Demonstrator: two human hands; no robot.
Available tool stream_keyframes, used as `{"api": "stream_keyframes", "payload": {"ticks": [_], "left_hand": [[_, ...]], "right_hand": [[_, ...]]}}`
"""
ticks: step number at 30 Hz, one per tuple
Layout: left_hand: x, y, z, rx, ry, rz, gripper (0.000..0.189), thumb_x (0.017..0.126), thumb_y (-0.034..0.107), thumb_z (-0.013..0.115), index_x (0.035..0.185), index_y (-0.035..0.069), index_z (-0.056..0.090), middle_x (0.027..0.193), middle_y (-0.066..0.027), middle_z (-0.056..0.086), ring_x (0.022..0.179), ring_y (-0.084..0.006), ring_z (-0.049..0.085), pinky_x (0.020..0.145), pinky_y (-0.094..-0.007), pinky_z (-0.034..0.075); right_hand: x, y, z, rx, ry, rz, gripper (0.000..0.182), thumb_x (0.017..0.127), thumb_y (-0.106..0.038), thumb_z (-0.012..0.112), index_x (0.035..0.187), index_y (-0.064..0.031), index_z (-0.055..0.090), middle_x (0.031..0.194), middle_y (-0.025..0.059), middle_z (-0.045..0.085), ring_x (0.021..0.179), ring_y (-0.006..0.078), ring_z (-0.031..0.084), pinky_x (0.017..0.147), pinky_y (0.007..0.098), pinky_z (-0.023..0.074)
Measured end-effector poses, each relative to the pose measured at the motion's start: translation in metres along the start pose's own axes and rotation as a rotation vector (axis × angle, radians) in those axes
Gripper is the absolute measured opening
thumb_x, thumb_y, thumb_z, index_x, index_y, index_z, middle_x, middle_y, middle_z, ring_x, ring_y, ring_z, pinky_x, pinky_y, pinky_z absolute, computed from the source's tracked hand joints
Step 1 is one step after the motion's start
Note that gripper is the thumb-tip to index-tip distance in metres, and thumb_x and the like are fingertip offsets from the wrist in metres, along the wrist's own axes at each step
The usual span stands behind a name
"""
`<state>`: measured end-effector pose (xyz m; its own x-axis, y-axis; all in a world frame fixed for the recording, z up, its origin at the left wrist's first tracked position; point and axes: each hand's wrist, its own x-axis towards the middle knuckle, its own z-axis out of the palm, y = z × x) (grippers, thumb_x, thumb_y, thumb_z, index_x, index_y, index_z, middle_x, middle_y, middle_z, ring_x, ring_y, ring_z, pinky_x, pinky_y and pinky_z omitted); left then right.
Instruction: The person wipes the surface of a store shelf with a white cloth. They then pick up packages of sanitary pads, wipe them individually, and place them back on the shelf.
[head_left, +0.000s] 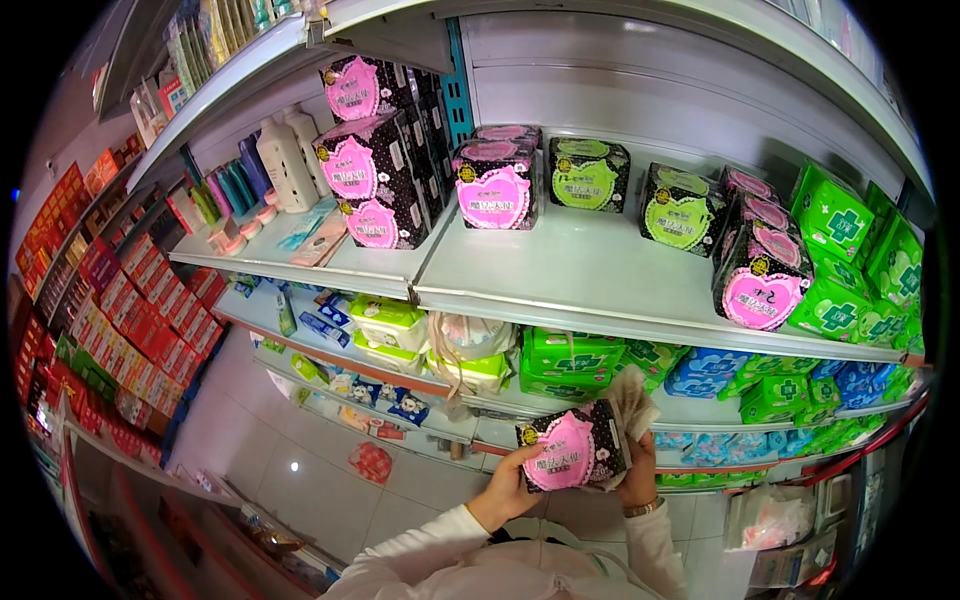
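In front of my body, below the upper shelf's edge, I hold a black package with a pink heart-shaped label (564, 452). My left hand (510, 486) grips its left end, with the thumb on the front face. At the other end my right hand (639, 471) presses a beige cloth (628, 401) against the package's side. The cloth bunches up above that hand and partly covers the right end. On the shelf (555, 270) ahead stand similar black packages with pink labels (495, 191) and others with green labels (590, 176).
Stacked black packages (367, 169) and white bottles (283, 165) stand on the left shelf section. Green packages (836, 225) fill its right end. Lower shelves hold wipes packs (386, 319) and more green packages (574, 360). A red-and-white bag (370, 460) lies on the tiled floor.
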<state>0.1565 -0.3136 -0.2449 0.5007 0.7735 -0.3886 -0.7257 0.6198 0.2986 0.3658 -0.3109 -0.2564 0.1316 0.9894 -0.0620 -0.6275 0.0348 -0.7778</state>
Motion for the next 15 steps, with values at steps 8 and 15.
{"api": "stream_keyframes", "payload": {"ticks": [8,15], "left_hand": [[0.007,0.030,0.015,-0.045,0.080,0.212,0.042,0.090,0.034,0.066,0.124,0.010,0.062,0.122,-0.0070,0.068,0.111,-0.0241,0.063,0.103,-0.0457,0.044],[0.000,0.036,0.002,0.132,0.165,0.299,0.039,0.093,0.033,0.066,0.125,0.013,0.059,0.117,-0.0048,0.069,0.103,-0.0182,0.065,0.088,-0.0361,0.051]], "right_hand": [[-0.028,0.033,-0.005,-0.349,-0.139,0.196,0.035,0.094,-0.005,0.058,0.128,-0.0019,0.060,0.122,0.0052,0.064,0.110,0.0156,0.059,0.093,0.0299,0.0473],[-0.008,0.005,-0.008,-0.266,0.132,-0.112,0.038,0.093,-0.001,0.055,0.132,-0.0022,0.056,0.120,0.0050,0.063,0.111,0.0163,0.057,0.096,0.0302,0.0444]]}}
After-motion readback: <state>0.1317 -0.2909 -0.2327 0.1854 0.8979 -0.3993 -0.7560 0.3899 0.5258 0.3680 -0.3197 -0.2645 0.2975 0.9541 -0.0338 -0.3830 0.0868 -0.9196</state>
